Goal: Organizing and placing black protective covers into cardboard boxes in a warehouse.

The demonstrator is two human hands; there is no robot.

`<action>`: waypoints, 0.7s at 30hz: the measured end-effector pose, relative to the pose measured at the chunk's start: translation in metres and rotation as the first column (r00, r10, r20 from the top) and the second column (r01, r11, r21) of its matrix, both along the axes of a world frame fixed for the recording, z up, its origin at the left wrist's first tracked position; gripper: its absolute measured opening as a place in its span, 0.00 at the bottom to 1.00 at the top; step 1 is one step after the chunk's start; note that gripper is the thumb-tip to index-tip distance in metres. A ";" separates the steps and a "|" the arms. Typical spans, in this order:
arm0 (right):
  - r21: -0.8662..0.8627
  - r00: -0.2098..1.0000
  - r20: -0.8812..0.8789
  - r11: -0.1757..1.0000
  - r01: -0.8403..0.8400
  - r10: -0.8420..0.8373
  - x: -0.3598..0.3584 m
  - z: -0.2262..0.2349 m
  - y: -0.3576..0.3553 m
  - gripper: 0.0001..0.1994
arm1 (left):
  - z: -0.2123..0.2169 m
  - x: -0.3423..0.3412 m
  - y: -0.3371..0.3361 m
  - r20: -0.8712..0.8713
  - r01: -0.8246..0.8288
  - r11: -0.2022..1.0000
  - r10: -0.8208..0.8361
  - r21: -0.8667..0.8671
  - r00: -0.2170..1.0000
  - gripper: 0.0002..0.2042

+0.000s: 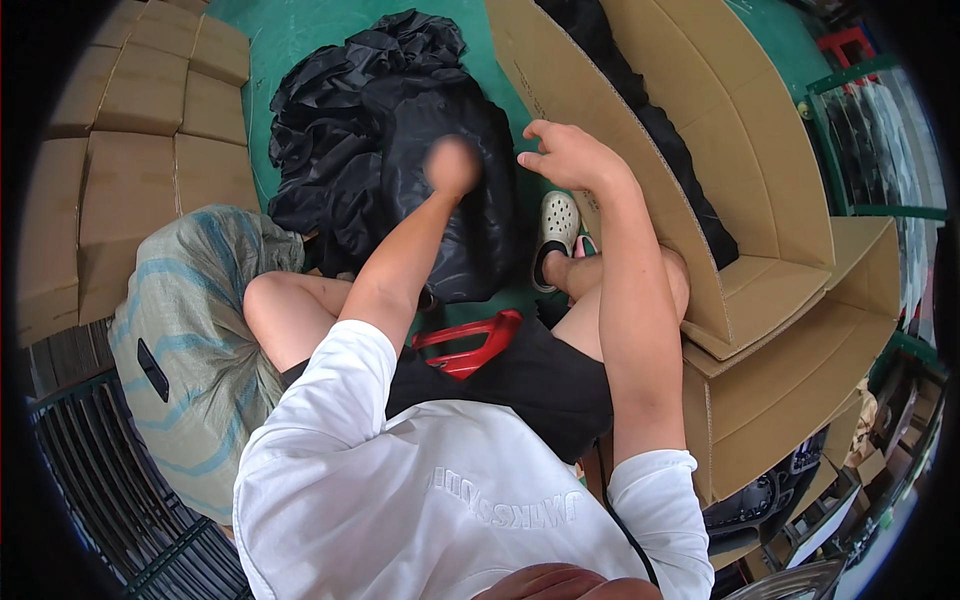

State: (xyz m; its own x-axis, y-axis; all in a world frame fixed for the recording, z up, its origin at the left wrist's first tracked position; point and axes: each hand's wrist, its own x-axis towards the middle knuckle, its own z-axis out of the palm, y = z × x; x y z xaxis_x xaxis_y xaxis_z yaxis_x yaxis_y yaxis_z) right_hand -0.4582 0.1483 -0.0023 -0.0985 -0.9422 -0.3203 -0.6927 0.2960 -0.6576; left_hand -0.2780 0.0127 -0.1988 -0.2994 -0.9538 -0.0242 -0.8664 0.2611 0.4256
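On the green floor ahead lies a large heap of crumpled, shiny black sheet material point(330, 130), with a fuller, smoother black bundle point(450, 240) at its right side. My left hand point(452, 168) is over this bundle; a blur covers its fingers, so whether it grips anything is hidden. Just right of the bundle is my right hand point(572, 157), its thumb and forefinger apart and nothing visible between them. It shows in front of the near side wall of a tall, open cardboard box point(600, 120). Black material point(660, 130) lies inside that box.
Cardboard cartons point(135, 90) are stacked at the far left. Nearer stands a stuffed woven sack point(190, 300) with a phone point(153, 370) on it. A red plastic stool point(470, 340) shows between my legs. Another open carton point(790, 390) sits at right, by racks point(870, 150).
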 end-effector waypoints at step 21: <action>-0.021 1.000 -0.013 0.999 -0.026 0.026 -0.001 -0.007 -0.003 0.24 | -0.041 -0.043 0.138 -0.500 0.559 0.687 -0.318 0.464 0.806 0.07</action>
